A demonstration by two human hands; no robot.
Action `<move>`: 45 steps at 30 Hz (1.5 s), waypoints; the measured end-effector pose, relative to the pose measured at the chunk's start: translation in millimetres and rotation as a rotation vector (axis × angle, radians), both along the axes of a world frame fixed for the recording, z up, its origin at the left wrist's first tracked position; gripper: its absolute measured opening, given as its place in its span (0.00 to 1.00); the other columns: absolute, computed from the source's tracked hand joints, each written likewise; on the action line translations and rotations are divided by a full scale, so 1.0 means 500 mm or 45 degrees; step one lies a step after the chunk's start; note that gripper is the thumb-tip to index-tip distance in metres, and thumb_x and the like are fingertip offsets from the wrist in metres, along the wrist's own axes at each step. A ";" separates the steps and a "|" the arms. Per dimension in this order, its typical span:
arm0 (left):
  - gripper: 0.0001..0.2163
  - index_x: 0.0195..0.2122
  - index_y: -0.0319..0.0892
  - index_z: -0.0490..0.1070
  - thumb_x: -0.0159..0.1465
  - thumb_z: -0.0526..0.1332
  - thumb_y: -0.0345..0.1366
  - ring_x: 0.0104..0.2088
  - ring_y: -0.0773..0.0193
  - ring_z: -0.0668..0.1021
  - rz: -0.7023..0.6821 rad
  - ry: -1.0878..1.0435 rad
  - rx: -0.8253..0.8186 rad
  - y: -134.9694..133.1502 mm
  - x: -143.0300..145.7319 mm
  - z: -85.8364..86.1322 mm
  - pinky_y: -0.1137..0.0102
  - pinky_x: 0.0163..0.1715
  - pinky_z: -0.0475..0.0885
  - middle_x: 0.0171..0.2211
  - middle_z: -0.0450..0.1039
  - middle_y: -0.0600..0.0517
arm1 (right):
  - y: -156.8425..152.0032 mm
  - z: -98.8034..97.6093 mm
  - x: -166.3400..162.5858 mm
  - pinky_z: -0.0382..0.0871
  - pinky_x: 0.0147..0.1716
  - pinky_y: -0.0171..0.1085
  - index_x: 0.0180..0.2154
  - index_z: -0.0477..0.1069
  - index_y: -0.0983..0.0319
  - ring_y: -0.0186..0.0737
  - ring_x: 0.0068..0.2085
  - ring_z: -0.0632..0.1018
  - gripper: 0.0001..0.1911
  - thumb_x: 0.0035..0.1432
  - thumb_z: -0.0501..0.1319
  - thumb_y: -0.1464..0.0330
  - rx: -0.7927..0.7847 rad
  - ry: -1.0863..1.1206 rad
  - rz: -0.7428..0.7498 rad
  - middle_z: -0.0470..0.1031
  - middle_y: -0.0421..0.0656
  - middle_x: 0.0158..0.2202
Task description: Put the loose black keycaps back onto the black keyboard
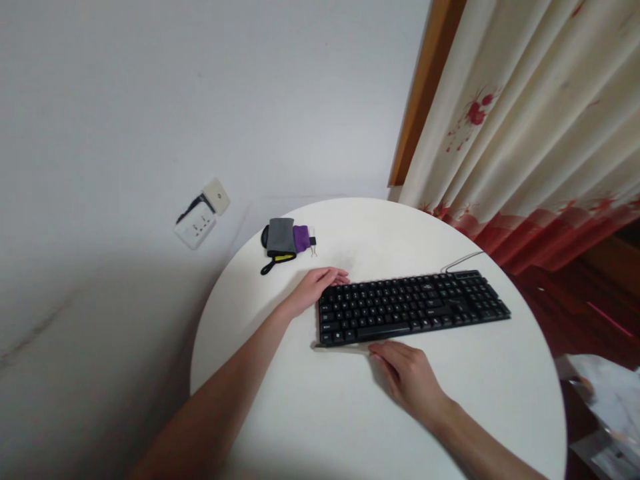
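A black keyboard (pixel 405 310) lies on a round white table (pixel 310 420). At its back left corner rests my left hand (pixel 315 288), fingers stretched out along the rear edge and touching it. My right hand (pixel 407 373) is in front of the keyboard, fingers pinched on the end of a thin light stick (pixel 345 350). The stick points left along the keyboard's front edge; its far tip looks dark, and its exact kind is too small to tell.
Behind my left hand lie a folded grey cloth (pixel 281 237), a purple cloth (pixel 301 239) and a black binder clip (pixel 313 241). The keyboard cable (pixel 463 259) runs off the back right. A wall socket (pixel 196 225) is at left, a curtain (pixel 480 133) at right, plastic bags (pixel 607 393) lower right.
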State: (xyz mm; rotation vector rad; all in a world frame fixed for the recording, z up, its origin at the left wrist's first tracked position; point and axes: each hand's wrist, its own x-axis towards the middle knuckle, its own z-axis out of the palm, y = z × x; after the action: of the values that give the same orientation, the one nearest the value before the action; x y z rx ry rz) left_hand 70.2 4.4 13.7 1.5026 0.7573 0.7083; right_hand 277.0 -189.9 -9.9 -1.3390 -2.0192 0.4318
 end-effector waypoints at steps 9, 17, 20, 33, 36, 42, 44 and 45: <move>0.20 0.46 0.37 0.75 0.67 0.55 0.50 0.43 0.59 0.78 0.010 0.018 0.000 -0.002 0.000 0.002 0.63 0.49 0.70 0.43 0.79 0.43 | -0.003 0.004 -0.003 0.74 0.39 0.35 0.45 0.73 0.61 0.38 0.37 0.80 0.12 0.67 0.51 0.72 0.031 0.037 -0.039 0.80 0.46 0.39; 0.18 0.47 0.37 0.74 0.64 0.61 0.46 0.44 0.58 0.78 -0.014 0.083 0.030 -0.002 -0.002 0.003 0.61 0.50 0.69 0.44 0.78 0.43 | -0.005 0.000 0.005 0.72 0.36 0.34 0.43 0.74 0.62 0.38 0.34 0.79 0.13 0.67 0.51 0.71 0.027 -0.163 -0.160 0.80 0.45 0.36; 0.19 0.48 0.37 0.73 0.57 0.68 0.40 0.44 0.58 0.78 -0.039 0.118 0.073 -0.002 -0.001 0.002 0.61 0.50 0.70 0.46 0.78 0.43 | -0.008 -0.001 0.013 0.69 0.34 0.34 0.40 0.75 0.62 0.38 0.33 0.79 0.14 0.68 0.50 0.70 -0.005 -0.231 -0.235 0.79 0.44 0.33; 0.16 0.44 0.40 0.77 0.54 0.69 0.37 0.40 0.59 0.78 -0.086 0.278 0.232 -0.004 0.000 0.007 0.63 0.47 0.71 0.41 0.79 0.48 | -0.016 0.002 0.027 0.62 0.28 0.34 0.39 0.74 0.60 0.38 0.30 0.79 0.14 0.69 0.50 0.67 -0.062 -0.316 -0.425 0.79 0.41 0.32; 0.16 0.44 0.40 0.77 0.54 0.69 0.37 0.39 0.59 0.78 -0.087 0.275 0.242 -0.004 -0.001 0.008 0.63 0.47 0.71 0.41 0.79 0.48 | -0.017 0.007 0.035 0.62 0.27 0.33 0.37 0.74 0.60 0.38 0.29 0.79 0.15 0.69 0.49 0.67 -0.047 -0.314 -0.456 0.79 0.41 0.32; 0.15 0.44 0.41 0.77 0.54 0.69 0.36 0.41 0.59 0.78 -0.090 0.297 0.232 -0.005 -0.001 0.014 0.63 0.48 0.71 0.42 0.79 0.48 | -0.023 0.005 0.055 0.64 0.27 0.33 0.37 0.75 0.59 0.38 0.28 0.79 0.16 0.68 0.49 0.66 -0.049 -0.335 -0.518 0.79 0.41 0.31; 0.15 0.44 0.41 0.77 0.55 0.68 0.36 0.41 0.59 0.78 -0.089 0.298 0.249 -0.004 -0.001 0.013 0.63 0.48 0.70 0.42 0.79 0.47 | -0.025 0.003 0.062 0.64 0.26 0.34 0.36 0.75 0.58 0.38 0.27 0.79 0.16 0.68 0.49 0.66 -0.038 -0.348 -0.535 0.80 0.41 0.31; 0.15 0.44 0.41 0.77 0.55 0.68 0.36 0.41 0.58 0.78 -0.091 0.298 0.259 -0.003 -0.002 0.012 0.62 0.49 0.70 0.42 0.79 0.47 | -0.026 0.002 0.066 0.65 0.25 0.34 0.36 0.75 0.58 0.38 0.27 0.79 0.16 0.67 0.50 0.66 -0.032 -0.349 -0.543 0.80 0.41 0.31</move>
State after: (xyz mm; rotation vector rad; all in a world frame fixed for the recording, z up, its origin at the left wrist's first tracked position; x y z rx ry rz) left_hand 69.4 2.7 19.7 1.8108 0.8212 0.5747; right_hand 310.1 -203.0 -8.8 -1.8718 -1.8646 0.0807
